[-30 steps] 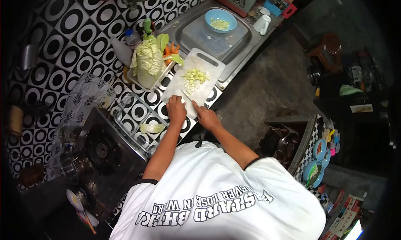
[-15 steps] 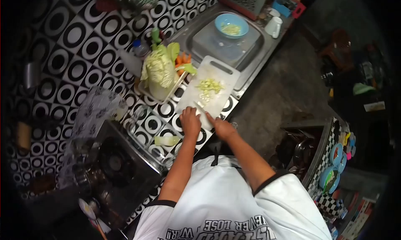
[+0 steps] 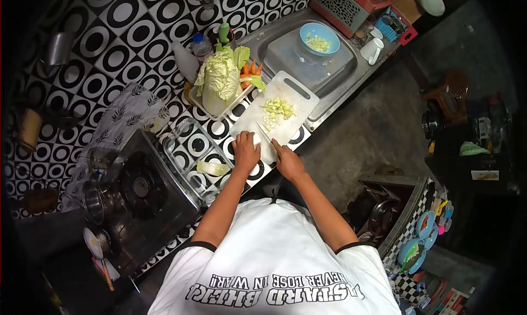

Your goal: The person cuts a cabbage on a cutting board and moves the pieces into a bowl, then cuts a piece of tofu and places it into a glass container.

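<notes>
My right hand (image 3: 286,160) grips the knife (image 3: 264,134), my left hand (image 3: 245,150) curls down on a vegetable piece (image 3: 256,140) at the cutting board's (image 3: 293,123) near end; one chopped pile (image 3: 277,107) is done, the cabbage (image 3: 219,76) on the left not yet cut.

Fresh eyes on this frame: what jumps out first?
The black-and-white circle-patterned counter fills the upper left. At centre lies a white cutting board with chopped greens, the left hand and right hand at its near edge, the right holding a knife. A pale cabbage stands in a tray left of the board.
</notes>
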`<action>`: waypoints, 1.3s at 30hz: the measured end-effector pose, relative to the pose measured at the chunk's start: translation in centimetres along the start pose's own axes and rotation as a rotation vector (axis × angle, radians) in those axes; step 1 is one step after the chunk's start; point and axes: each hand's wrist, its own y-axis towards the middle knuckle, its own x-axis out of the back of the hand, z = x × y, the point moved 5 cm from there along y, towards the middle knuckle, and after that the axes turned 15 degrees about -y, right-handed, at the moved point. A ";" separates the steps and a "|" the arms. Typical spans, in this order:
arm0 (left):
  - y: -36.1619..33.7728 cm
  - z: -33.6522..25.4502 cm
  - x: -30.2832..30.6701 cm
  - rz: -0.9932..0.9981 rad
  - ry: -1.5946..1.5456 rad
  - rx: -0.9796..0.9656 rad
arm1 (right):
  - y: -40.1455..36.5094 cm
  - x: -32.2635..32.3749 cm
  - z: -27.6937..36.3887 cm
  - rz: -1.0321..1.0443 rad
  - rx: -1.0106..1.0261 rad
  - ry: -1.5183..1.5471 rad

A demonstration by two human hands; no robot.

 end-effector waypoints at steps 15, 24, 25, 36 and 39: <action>0.1 0.4 0.0 -0.070 -0.094 -0.070 | -3.4 -1.9 0.8 -0.089 0.023 0.114; 0.1 0.1 -0.1 -0.075 -0.045 -0.046 | -3.6 -2.0 1.4 -0.086 0.012 0.134; 0.0 0.1 -0.1 -0.076 -0.046 -0.042 | -3.6 -2.0 1.3 -0.087 0.007 0.137; -0.1 0.2 -0.3 -0.103 -0.038 -0.058 | -3.6 -2.1 1.8 -0.068 -0.001 0.136; -0.1 0.3 -0.3 -0.119 -0.038 -0.071 | -3.5 -2.1 1.9 -0.066 0.000 0.143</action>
